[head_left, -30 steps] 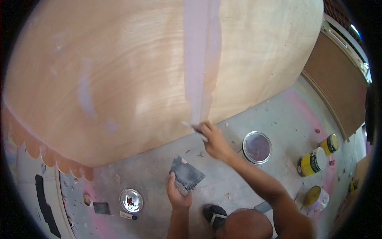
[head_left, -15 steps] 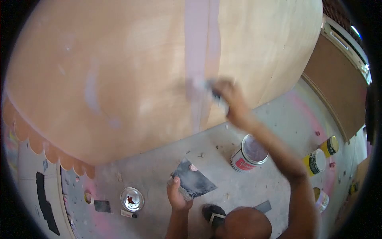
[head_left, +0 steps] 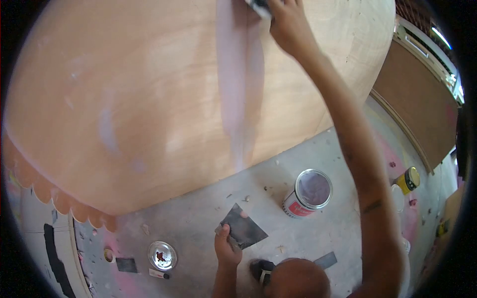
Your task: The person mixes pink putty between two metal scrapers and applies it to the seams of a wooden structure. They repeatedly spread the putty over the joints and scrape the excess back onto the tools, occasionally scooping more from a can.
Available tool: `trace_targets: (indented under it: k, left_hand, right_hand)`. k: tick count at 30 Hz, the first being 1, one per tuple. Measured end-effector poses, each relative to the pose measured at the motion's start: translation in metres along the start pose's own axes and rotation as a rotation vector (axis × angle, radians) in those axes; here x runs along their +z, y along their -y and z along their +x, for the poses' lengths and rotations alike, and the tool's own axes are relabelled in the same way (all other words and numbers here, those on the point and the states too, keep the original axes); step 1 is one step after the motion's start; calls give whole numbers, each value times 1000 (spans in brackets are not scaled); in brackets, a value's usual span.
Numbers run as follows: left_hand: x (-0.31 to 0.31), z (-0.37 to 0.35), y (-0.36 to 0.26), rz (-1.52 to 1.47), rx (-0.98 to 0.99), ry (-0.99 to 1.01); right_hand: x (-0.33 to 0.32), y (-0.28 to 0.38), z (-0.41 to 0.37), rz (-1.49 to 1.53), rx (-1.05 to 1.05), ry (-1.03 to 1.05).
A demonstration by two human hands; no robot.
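I'm holding the putty knife (head_left: 259,7) tight in my right hand (head_left: 289,25) grip at twelve o'clock. The pink filler strip (head_left: 237,84) is running toward six, and my left hand (head_left: 227,251) is clutching the dark plate (head_left: 244,229).

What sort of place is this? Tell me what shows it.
Probably a woodwork finishing workshop. The right hand holds a small scraper on a pink filler strip on a large plywood panel, the left hand holds a broad scraper, and a tin stands on the spattered floor.
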State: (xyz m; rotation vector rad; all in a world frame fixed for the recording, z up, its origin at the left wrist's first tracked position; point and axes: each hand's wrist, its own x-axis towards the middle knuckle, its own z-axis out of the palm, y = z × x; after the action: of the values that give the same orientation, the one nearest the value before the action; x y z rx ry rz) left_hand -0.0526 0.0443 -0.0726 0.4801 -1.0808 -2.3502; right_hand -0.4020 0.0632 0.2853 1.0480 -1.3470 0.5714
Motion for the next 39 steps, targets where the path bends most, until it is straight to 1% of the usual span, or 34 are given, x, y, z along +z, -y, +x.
trace_targets:
  k: [1,2,3,6,9,11,12,13,14,15,16,18,19,20,21,22,23,24,25,26,27,29,30,31,32,33,34,35,36,37,39]
  left_hand:
    - [2,-1,-2,0,-7,-4]
    - [6,0,-7,-139,-85,-75]
    - [8,2,-10,-279,-161,-146]
    - [8,5,-9,-256,-122,-102]
    - [8,5,-8,-238,-134,-85]
    - [11,5,-7,-216,-124,-72]
    - [11,6,-6,-200,-110,-59]
    - [6,5,-4,-197,-111,-61]
    - [0,5,-1,-228,-115,-12]
    - [-4,5,0,-259,-120,39]
    - [6,3,-7,-259,-119,41]
    - [40,2,-28,-485,-106,-154]
    - [39,0,-29,-480,-110,-167]
    - [38,0,-30,-577,-135,-147]
    - [37,-1,-31,-675,-156,-127]
    - [30,-1,-29,-671,-153,-133]
    - [19,0,-24,-613,-94,-38]
    - [12,-2,-22,-556,-37,54]
    - [37,-9,-40,-260,-2,-176]
    - [36,-12,-42,-264,-3,-177]
    - [33,-12,-45,-292,-2,-167]
    - [30,-12,-49,-331,11,-133]
    - [35,-12,-52,-327,2,-138]
    - [42,-14,-57,-291,62,-142]
    - [46,-16,-60,-256,124,-146]
    - [40,-15,-56,-254,120,-147]
    - [27,-10,-49,-289,49,-153]
    - [20,-6,-44,-324,-22,-157]
    - [20,-4,-41,-322,-25,-159]
    - [21,-5,-38,-299,-27,-129]
    - [21,-4,-33,-275,-32,-98]
  right_hand:
    - [3,4,-22,7,48,84]
    - [3,10,-41,14,97,164]
    - [3,17,-60,22,121,201]
    - [-6,39,-103,77,209,320]
    - [-12,51,-130,114,243,359]
    - [-20,59,-145,149,267,473]
    - [-25,58,-157,150,269,473]
    - [-33,56,-171,293,326,802]
    - [-39,58,-185,437,375,1131]
    - [-57,76,-190,487,384,1066]
    - [-81,99,-194,535,389,1000]
    - [-124,145,-191,1025,496,750]
    - [-145,162,-193,1133,439,773]
    - [-160,175,-199,1238,376,789]
    - [-170,197,-211,1246,380,787]
    - [-175,221,-223,1338,508,718]
    - [-176,233,-231,1424,635,642]
    - [-170,232,-241,1426,638,642]
    - [-162,228,-253,1341,662,781]
    - [-157,222,-261,1249,682,915]
    - [-154,201,-248,1056,485,1158]
    - [-139,174,-258,856,386,1073]
    - [-134,160,-239,781,465,922]
    - [-124,141,-214,703,535,771]
    - [-105,115,-199,604,457,562]
    - [-89,93,-170,331,421,519]
    - [-81,73,-133,211,372,465]
    - [-65,54,-106,135,314,360]
    - [-50,40,-90,60,255,257]
    - [-35,30,-84,59,260,261]
    - [-10,19,-87,-34,159,258]
